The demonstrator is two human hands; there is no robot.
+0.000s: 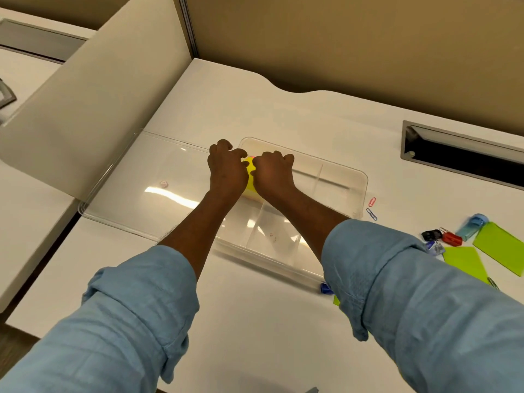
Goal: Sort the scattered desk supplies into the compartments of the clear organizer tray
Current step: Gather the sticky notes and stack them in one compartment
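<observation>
The white bench (255,114) carries a flat clear plastic lid (136,188) at left. Just beside it is the clear compartmented organizer tray (364,180), its near right corner hidden by the right forearm. The left hand (226,171) and right hand (273,174) curl side by side around a yellow sticky-note pad (250,181) at the tray's far left end, gripping it and covering most of it. Lime green sheets (465,260), black and red binder clips (450,238) and two paper clips (371,208) lie right of the tray, well apart from the hands.
</observation>
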